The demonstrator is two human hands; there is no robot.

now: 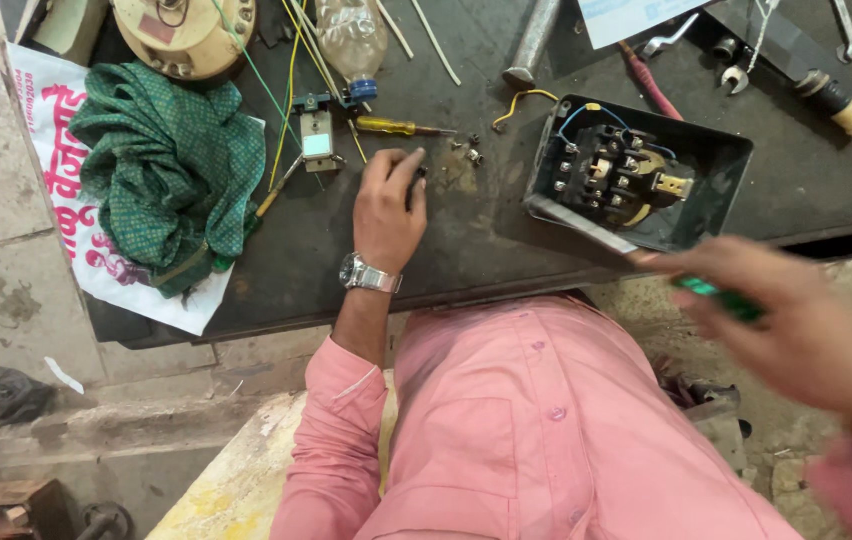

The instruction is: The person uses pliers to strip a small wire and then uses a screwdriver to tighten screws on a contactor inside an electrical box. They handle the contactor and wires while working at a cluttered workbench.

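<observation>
Screwdriver: green-handled screwdriver [716,293] sits in the right hand [796,320]; its metal shaft runs up-left to the near rim of the black switch box [731,160]. Motion blur hides the exact tip position.
Right-hand grip: clenched around the green handle.
Small part: left hand [389,212] rests on the tabletop [486,230], fingertips pinched on a small dark part [420,172]; its kind is too small to tell.
Left-hand grip: closed in a pinch on that part.
Switch box: open, lying on the tabletop's right half, with a contactor block [611,175] and blue and yellow leads exposed inside.
Loose hardware: screws [468,147] lie just beside the left fingertips; a yellow-handled screwdriver [396,126] lies just above them.
Surroundings: green cloth [171,165] at left, spanners [736,75] at upper right.
Risk, slip: judged likely if the blurred shaft skids off the box rim; the tip could strike the contactor or nick a lead.
Risk, loss: scattered screws could roll off the tabletop if the left hand brushes them.
</observation>
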